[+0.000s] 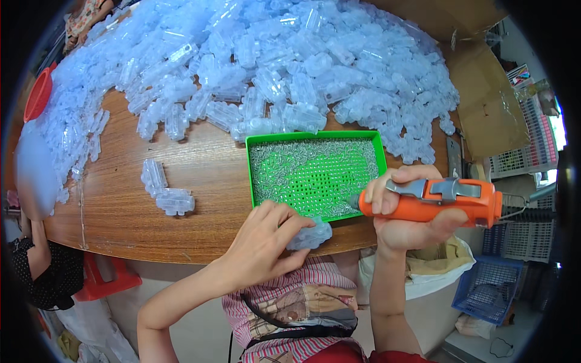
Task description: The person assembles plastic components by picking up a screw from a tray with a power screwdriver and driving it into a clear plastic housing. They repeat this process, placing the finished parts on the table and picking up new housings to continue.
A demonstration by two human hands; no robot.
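My right hand (402, 212) is wrapped round an orange electric screwdriver (436, 202) with a grey lever along its top. Its tip points left, over the right part of a green tray (250, 175) with a perforated bottom. Small silver screws (272, 158) lie scattered in that tray, thickest along its sides. Just below the tray's front edge, my left hand (266, 242) holds a clear bluish plastic piece (310, 235) between thumb and fingers. Part of that piece is hidden by the fingers. The screwdriver's tip and the piece are apart.
A large heap of clear plastic pieces (272, 66) covers the table's far side. Two joined or touching pieces (174, 201) lie on the wood at left. A cardboard box (490, 97) stands at right, a red basket (40, 94) at far left. Another person's arm (39, 248) shows at left.
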